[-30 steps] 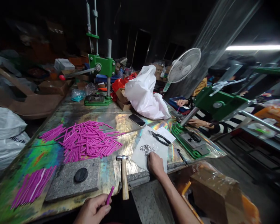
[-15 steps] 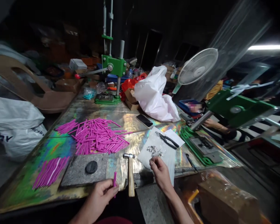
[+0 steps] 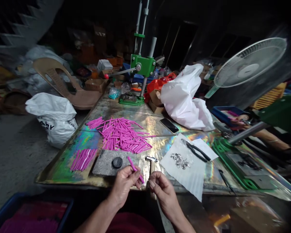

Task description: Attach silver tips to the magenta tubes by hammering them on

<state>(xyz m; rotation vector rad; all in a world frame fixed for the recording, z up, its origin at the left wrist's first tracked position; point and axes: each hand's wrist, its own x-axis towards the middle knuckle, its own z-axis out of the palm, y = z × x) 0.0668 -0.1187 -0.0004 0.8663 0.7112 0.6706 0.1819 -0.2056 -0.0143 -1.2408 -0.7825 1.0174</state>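
Note:
In my left hand (image 3: 123,184) a short magenta cord (image 3: 131,162) is pinched between thumb and fingers, slanting down to the right. Close by its lower end, my right hand (image 3: 164,191) has thumb and fingertips pressed together; anything inside the pinch is too small to make out. A hammer (image 3: 152,159) lies behind that hand, its handle partly hidden. Small silver metal pieces (image 3: 180,160) rest in a heap on a white foam sheet (image 3: 194,176). Behind my left hand sits a grey stone block (image 3: 100,163) bearing a round black disc (image 3: 117,162).
A pile of magenta cords (image 3: 123,137) and a smaller row of them (image 3: 82,160) lie on the table. Black-handled pliers (image 3: 197,151), a phone (image 3: 169,125), a white bag (image 3: 184,97) and two green presses (image 3: 143,66) stand around. Another person's arm (image 3: 269,137) shows at right.
My right hand has moved left from the metal pieces to beside the cord. My left hand has raised and tilted the cord. The view has turned left.

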